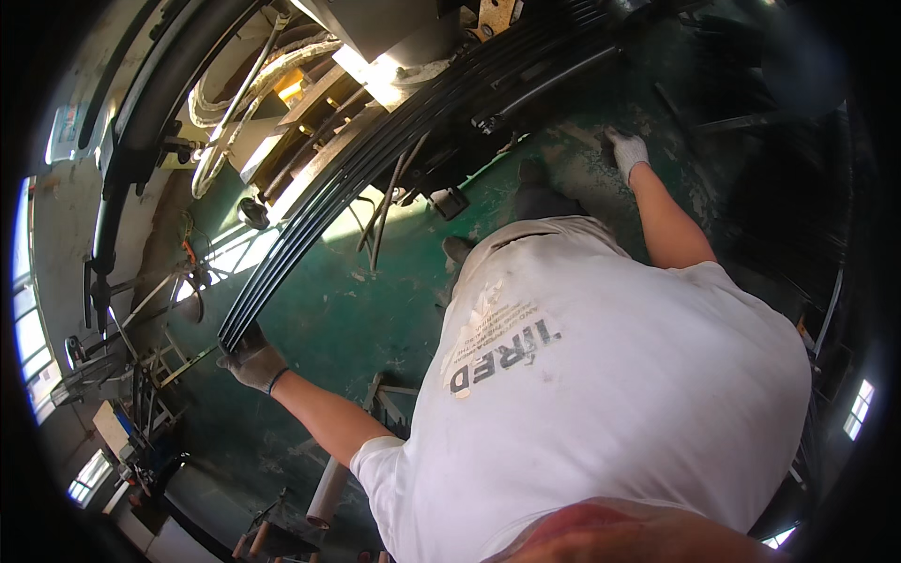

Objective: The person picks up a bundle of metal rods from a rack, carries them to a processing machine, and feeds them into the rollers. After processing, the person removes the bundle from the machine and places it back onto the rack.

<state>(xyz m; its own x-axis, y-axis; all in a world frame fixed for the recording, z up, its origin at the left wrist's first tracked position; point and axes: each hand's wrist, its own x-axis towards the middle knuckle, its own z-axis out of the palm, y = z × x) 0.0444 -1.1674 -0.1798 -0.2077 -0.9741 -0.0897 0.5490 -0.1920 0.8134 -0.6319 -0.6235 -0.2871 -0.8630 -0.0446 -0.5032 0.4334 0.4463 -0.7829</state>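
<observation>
Bars (324, 216), long, black and bundled side by side, slope from the left hand (253, 364) up past the front edge of a machine (399, 38) toward the upper right, their near ends hanging above the green floor (375, 324). The left hand wears a greyish glove; its fingers are clamped on those ends, partly hidden beneath them. The right hand (627, 155), in a pale glove, is stretched out well apart from the left, over the floor; whether its fingers are apart or together, I cannot tell. Pale hoses (211, 159) loop at the machine's left side.
</observation>
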